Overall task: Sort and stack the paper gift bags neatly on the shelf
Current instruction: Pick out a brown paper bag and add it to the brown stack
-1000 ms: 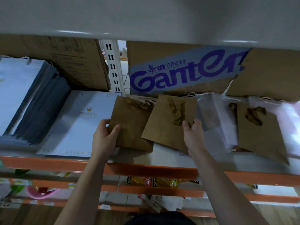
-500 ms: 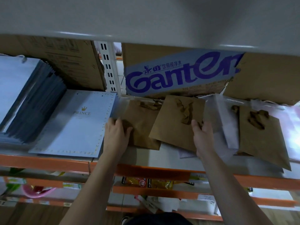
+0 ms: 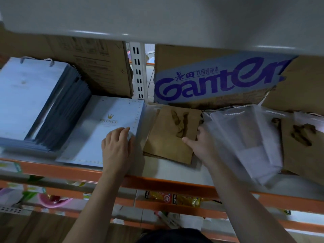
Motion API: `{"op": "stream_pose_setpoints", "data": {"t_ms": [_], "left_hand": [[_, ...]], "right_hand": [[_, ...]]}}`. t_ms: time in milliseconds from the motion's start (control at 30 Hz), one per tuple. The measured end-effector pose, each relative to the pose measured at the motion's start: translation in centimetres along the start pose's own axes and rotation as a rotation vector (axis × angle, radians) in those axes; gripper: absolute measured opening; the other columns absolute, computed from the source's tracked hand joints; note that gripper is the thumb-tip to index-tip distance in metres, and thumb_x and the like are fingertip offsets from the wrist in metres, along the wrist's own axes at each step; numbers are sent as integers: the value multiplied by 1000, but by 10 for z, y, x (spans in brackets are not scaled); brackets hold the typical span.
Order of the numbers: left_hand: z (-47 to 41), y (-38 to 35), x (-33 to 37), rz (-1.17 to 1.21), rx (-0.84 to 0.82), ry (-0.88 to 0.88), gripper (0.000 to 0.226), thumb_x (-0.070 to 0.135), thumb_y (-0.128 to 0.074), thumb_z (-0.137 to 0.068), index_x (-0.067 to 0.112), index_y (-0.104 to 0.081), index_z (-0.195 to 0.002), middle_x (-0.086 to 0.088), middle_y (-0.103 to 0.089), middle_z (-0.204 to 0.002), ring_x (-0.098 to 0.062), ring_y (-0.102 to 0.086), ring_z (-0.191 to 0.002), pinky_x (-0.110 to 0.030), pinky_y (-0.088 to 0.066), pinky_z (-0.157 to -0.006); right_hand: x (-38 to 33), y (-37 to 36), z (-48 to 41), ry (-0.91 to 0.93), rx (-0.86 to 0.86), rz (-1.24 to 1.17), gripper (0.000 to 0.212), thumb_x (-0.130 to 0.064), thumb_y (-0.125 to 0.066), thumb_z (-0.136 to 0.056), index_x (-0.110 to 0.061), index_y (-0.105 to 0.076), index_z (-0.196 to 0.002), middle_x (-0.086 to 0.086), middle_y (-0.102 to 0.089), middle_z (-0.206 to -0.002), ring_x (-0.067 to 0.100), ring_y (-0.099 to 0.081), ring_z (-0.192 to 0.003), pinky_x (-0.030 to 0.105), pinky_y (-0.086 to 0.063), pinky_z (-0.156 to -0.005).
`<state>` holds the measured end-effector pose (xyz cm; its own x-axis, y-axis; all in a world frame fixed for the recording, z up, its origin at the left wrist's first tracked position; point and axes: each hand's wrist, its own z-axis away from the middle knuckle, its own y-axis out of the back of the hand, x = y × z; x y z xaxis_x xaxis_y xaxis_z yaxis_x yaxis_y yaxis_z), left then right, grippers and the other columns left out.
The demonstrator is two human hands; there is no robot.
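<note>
On shelf (image 3: pixel 175 171), close to its orange front edge: brown bags (image 3: pixel 166 139) flat in one stack, between PRINCE bag (image 3: pixel 105 127) and white bags (image 3: pixel 245 137). Left hand (image 3: pixel 117 148) flat on right edge of PRINCE bag, fingers (image 3: pixel 121 133) almost straight, holding nothing. Right hand (image 3: pixel 199 143) at right edge of brown bags, thumb on top, fingers curled around this edge, gripping. Narrow bare gap left of stack; bare strip of shelf in front. Just behind, Ganten box (image 3: pixel 210 81).
</note>
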<state>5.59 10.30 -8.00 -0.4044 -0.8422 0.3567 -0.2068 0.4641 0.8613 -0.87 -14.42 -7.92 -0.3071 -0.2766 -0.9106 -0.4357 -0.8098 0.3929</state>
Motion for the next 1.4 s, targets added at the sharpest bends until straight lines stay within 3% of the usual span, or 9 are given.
{"op": "stream_pose_setpoints", "data": {"t_ms": [133, 467, 633, 867, 967, 1100, 1200, 1300, 1400], "left_hand": [[1, -1, 2, 7, -28, -52, 46, 38, -35, -96, 9, -60, -121, -12, -60, -121, -31, -52, -113, -46, -40, -92], [4, 0, 3, 26, -66, -67, 51, 43, -30, -96, 11, -60, -122, -11, -59, -123, -30, -51, -116, -45, -37, -95], [2, 0, 28, 57, -79, -127, 49, 43, -31, -95, 13, -57, -123, -10, -58, -123, -30, -50, -115, -46, -36, -95], [5, -21, 119, 127, -199, -274, 33, 32, -47, -97, 18, -53, -126, -8, -53, -132, -28, -45, -125, -47, -33, -104], [17, -40, 166, 166, -249, -326, 30, 32, -48, -97, 18, -56, -122, -7, -55, -128, -29, -49, -121, -46, -36, -101], [35, -60, 220, 205, -298, -407, 48, 43, -31, -95, 18, -56, -126, -4, -56, -129, -27, -51, -120, -44, -38, -99], [44, -70, 248, 205, -317, -424, 51, 44, -28, -93, 18, -57, -124, -4, -57, -128, -28, -52, -117, -44, -39, -97], [50, -78, 265, 202, -324, -403, 53, 46, -25, -93, 18, -55, -126, -4, -56, -129, -27, -50, -119, -44, -38, -98], [57, -81, 271, 218, -297, -348, 51, 45, -27, -93, 18, -56, -126, -4, -56, -128, -27, -49, -119, -44, -38, -95]], "right_hand": [[3, -5, 0, 65, 40, 340, 48, -37, -76, -78, -21, -56, -119, -1, -66, -113, 20, -62, -104, 43, -52, -90], [-7, -13, 3, 115, 123, 533, 51, -37, -76, -79, -14, -57, -120, 9, -53, -116, 23, -57, -98, 27, -42, -72], [-6, 7, 22, 218, 112, 413, 48, -37, -65, -88, -16, -52, -129, 3, -48, -114, 18, -56, -97, 31, -50, -83], [23, 119, 48, 214, 413, 344, 25, -24, -61, -93, -15, -65, -116, 3, -57, -109, 10, -56, -80, 5, -35, -64], [46, 173, 60, 190, 562, 371, 19, -17, -64, -88, -13, -71, -106, 8, -65, -102, 15, -61, -76, 20, -47, -67], [77, 232, 75, 218, 632, 582, 16, -11, -62, -81, -2, -73, -88, 18, -69, -91, 39, -65, -78, 40, -53, -67], [100, 268, 74, -24, 513, 733, 47, -41, -46, -84, -8, -72, -104, 16, -68, -105, 41, -59, -98, 40, -48, -79], [112, 284, 71, -257, 499, 728, 60, -56, -61, -82, -8, -59, -116, 19, -58, -116, 42, -49, -110, 44, -44, -86], [117, 290, 66, -301, 477, 839, 79, -71, -59, -75, -7, -52, -121, 18, -55, -118, 40, -44, -114, 43, -42, -89]]}}
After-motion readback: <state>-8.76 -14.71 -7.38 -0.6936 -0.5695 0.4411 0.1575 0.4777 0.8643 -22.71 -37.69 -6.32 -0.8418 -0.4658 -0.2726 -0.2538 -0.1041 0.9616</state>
